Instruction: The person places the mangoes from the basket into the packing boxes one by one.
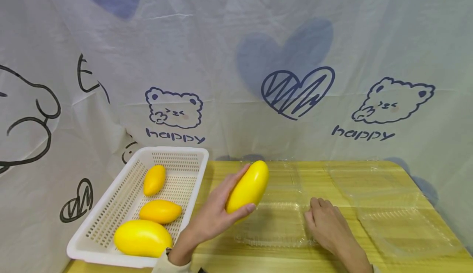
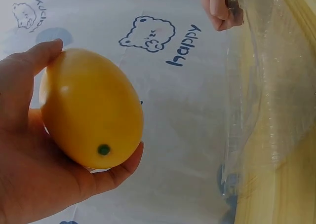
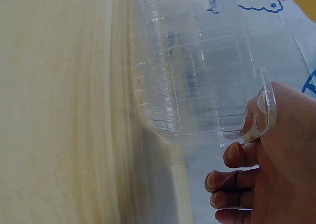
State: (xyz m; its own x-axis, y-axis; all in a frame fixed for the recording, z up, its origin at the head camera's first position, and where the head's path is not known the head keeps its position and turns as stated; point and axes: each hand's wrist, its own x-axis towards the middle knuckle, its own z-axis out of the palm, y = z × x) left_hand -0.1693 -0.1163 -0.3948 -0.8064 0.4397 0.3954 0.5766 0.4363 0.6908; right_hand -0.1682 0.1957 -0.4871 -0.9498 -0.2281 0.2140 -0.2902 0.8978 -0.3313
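My left hand [image 1: 212, 215] grips a large yellow mango [image 1: 251, 186], raised over the near clear plastic box [image 1: 273, 228]. In the left wrist view the mango's end with a small green stem spot faces the camera, fingers and thumb wrapped around its sides. That box sits with its lid folded back on the wooden table. My right hand [image 1: 330, 225] is at the box's right side; in the right wrist view the thumb and index finger pinch its rim at a corner tab, the other fingers curled below.
On the left stands a white perforated basket [image 1: 111, 258] with three mangoes inside: one small [image 1: 154, 180], one medium [image 1: 160, 211] and one large [image 1: 143, 238]. A second clear plastic box [image 1: 406, 232] lies open on the right. A patterned white curtain [image 1: 229, 121] hangs behind the table.
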